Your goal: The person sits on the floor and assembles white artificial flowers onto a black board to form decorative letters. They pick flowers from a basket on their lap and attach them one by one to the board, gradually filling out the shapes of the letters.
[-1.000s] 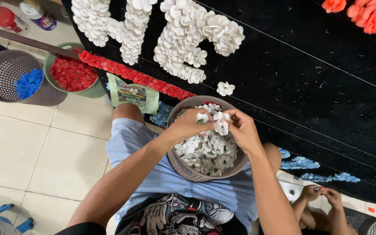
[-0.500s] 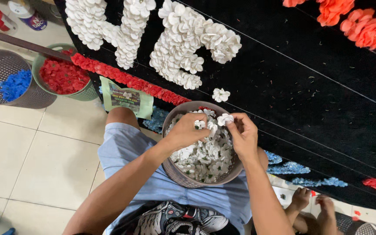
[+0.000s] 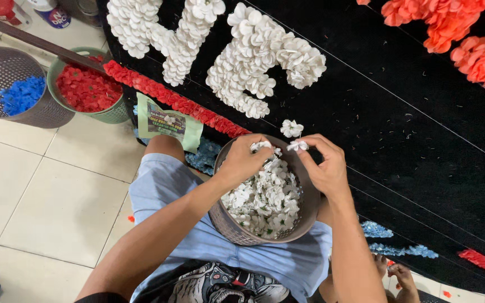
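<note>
A grey basket (image 3: pixel 223 220) full of small white paper flowers (image 3: pixel 265 196) rests on my lap. My left hand (image 3: pixel 245 160) is curled over the basket's far rim, its fingers closed on a few white flowers. At the rim's right side, my right hand (image 3: pixel 324 165) pinches one white flower (image 3: pixel 297 146) between thumb and fingers. Just above it a single white flower (image 3: pixel 291 128) sits on the black board (image 3: pixel 411 140). Large white flower shapes (image 3: pixel 259 62) cover the board's upper left.
A red flower strip (image 3: pixel 169 101) runs along the board's lower edge. A green basket of red pieces (image 3: pixel 88 90) and a grey basket of blue pieces (image 3: pixel 21 95) stand on the tiled floor at left. Orange flowers (image 3: pixel 444 28) fill the top right. Blue flowers (image 3: pixel 377 230) lie lower right.
My right hand has lifted one white flower out of the basket toward the board. My left hand stays in the basket. The view has shifted closer to the board.
</note>
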